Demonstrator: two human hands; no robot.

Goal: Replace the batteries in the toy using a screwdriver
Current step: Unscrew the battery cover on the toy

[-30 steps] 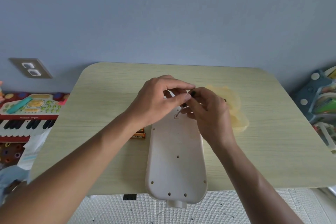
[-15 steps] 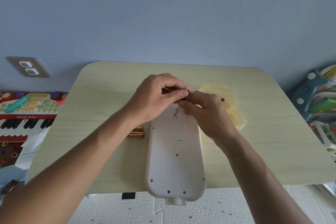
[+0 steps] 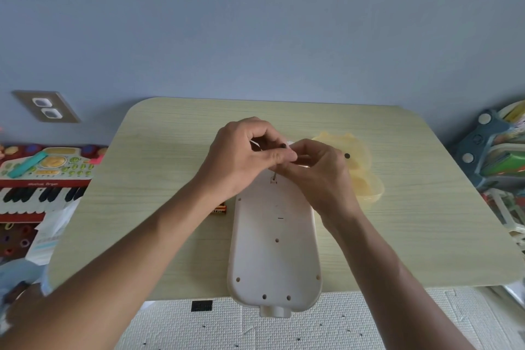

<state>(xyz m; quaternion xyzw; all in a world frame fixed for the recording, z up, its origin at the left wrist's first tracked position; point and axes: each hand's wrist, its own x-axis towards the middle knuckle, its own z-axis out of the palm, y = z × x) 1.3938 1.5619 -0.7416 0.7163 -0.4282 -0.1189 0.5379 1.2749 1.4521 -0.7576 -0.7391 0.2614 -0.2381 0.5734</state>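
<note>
Since a moment ago my two hands have pulled in closer and now meet over the top end of the toy [image 3: 274, 238], and the view has tipped a little. The toy lies face down in the lower middle of the frame, its near end poking past the edge of the table [image 3: 412, 207]. It is a long, pale, hard plastic shell with little screw holes. I think it is light and stiff, and smooth enough to slide on the wood, so a flat palm on its back would keep it put.

Higher up, in the middle of the frame, my left hand [image 3: 241, 159] has its fingertips pressed together, pinching the dark top of the screwdriver [image 3: 274, 175]. My right hand [image 3: 318, 176] curls shut around the same tool. The thin metal tip points down at a small slot in the toy. It is skinny and could slip off, so I would hold it straight and near the tip.

Left of the toy, spare batteries [image 3: 220, 209] peek out beside my arm. Farther right sits a soft-looking yellow piece [image 3: 360, 173].
</note>
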